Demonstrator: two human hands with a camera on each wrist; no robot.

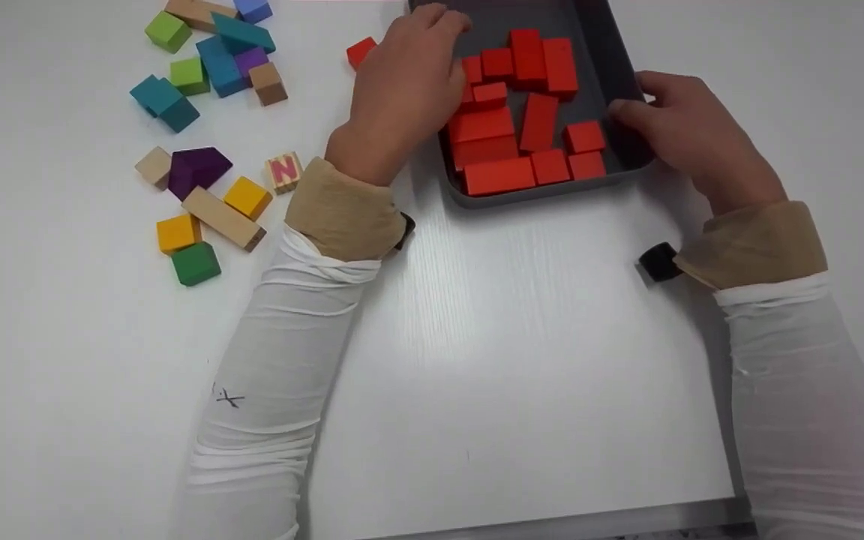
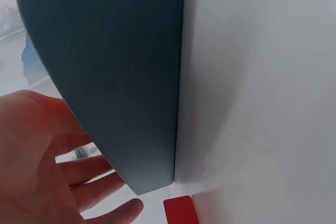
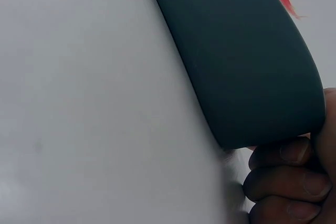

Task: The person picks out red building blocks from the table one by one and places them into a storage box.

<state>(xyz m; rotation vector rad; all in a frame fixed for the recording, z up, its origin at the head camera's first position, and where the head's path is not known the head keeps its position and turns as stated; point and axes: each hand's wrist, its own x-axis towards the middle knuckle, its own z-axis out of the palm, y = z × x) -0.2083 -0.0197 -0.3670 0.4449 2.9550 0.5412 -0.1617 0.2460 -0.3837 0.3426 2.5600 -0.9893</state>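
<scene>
A dark grey tray (image 1: 603,45) holds several red blocks (image 1: 541,124) of different sizes, most gathered in its near half. My right hand (image 1: 691,124) grips the tray's right side near the front corner, thumb over the rim. In the right wrist view, its curled fingers (image 3: 286,182) show beneath the tray wall (image 3: 252,66). Over the tray's left rim hangs my left hand (image 1: 406,86), its fingers loosely bent. The left wrist view shows that hand's spread fingers beside the tray wall (image 2: 115,66). A red cube (image 1: 361,53) lies on the table just left of the left hand.
Loose blocks lie on the white table (image 1: 522,360) to the left: teal ones (image 1: 177,105), green cubes (image 1: 190,76), a purple block (image 1: 198,169), yellow cubes (image 1: 248,197), a wooden bar (image 1: 223,218) and a letter N cube (image 1: 283,172). The table's near edge crosses the bottom.
</scene>
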